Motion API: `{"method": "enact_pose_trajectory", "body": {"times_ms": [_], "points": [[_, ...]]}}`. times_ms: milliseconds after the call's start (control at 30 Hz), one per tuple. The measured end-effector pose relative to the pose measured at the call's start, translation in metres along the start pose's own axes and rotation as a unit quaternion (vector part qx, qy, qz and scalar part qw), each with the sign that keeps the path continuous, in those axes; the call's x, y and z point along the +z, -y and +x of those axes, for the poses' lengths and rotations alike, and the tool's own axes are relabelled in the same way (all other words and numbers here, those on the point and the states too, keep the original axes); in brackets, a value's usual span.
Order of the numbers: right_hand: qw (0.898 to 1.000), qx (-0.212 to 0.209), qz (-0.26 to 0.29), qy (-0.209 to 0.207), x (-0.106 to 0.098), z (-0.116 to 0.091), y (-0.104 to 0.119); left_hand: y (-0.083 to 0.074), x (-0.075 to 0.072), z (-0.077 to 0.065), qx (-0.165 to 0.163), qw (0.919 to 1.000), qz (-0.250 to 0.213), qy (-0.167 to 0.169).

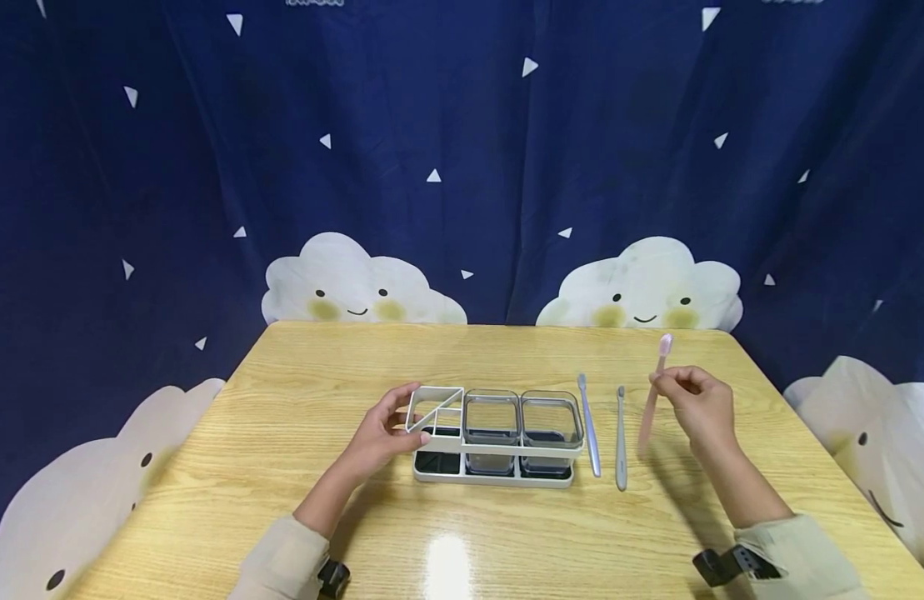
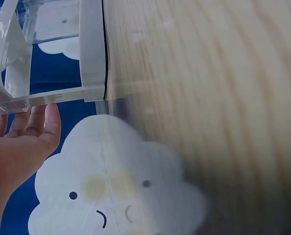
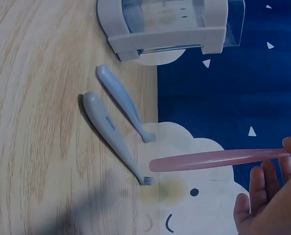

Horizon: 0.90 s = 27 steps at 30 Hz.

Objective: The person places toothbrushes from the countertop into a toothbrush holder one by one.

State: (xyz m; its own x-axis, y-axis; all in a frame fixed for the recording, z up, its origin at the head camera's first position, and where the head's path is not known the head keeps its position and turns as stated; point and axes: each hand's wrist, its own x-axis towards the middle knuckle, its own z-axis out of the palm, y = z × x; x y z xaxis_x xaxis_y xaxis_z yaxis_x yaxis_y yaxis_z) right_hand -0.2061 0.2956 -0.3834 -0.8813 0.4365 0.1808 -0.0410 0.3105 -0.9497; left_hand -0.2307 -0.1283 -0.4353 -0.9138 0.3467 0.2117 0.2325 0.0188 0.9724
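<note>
At the left end of a white toothbrush holder (image 1: 499, 481), my left hand (image 1: 382, 433) grips the divided top section, fingers behind it and thumb in front. Two clear cups (image 1: 491, 437) sit side by side in the holder's other slots. Between thumb and fingertips my right hand (image 1: 703, 410) pinches a pink toothbrush (image 3: 209, 159) below its head. The brush hangs handle down, bristle end up, with its lower end over the wood. Two more toothbrushes, one lavender-blue (image 1: 591, 442) and one grey (image 1: 621, 442), lie between the holder and my right hand.
The wooden table (image 1: 282, 417) carries all these things. Behind it hangs a dark blue curtain (image 1: 402, 108) printed with white clouds and triangles. A bright light reflection shows on the wood near the front.
</note>
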Motion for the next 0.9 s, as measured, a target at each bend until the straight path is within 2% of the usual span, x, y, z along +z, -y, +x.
{"method": "enact_pose_trajectory", "body": {"times_ms": [233, 367, 400, 467, 600, 633, 700, 900], "points": [[0.997, -0.002, 0.079, 0.005, 0.003, -0.003, 0.004, 0.001, 0.000, 0.000, -0.004, 1.0000, -0.008, -0.001], [0.991, -0.033, 0.132, 0.003, 0.006, -0.002, 0.003, 0.001, 0.000, 0.000, -0.005, 0.9999, -0.009, -0.002], [0.986, -0.050, 0.157, 0.006, 0.006, -0.001, 0.001, 0.001, 0.000, 0.000, -0.004, 1.0000, -0.008, -0.001], [0.983, -0.067, 0.170, 0.007, 0.008, -0.002, 0.004, 0.001, 0.000, -0.001, -0.006, 1.0000, -0.007, -0.002], [0.975, -0.075, 0.206, 0.027, 0.009, -0.006, 0.015, -0.001, 0.000, -0.001, -0.014, 0.9999, -0.004, -0.002], [0.978, -0.067, 0.197, 0.030, 0.009, -0.008, 0.020, -0.001, 0.000, -0.001, -0.015, 0.9999, -0.004, -0.003], [0.975, -0.068, 0.205, 0.041, 0.009, -0.010, 0.026, -0.002, 0.000, -0.001, -0.021, 0.9997, -0.008, -0.002], [0.976, -0.072, 0.195, 0.062, 0.011, -0.015, 0.040, -0.001, 0.000, -0.001, -0.013, 0.9999, -0.009, 0.001]]}}
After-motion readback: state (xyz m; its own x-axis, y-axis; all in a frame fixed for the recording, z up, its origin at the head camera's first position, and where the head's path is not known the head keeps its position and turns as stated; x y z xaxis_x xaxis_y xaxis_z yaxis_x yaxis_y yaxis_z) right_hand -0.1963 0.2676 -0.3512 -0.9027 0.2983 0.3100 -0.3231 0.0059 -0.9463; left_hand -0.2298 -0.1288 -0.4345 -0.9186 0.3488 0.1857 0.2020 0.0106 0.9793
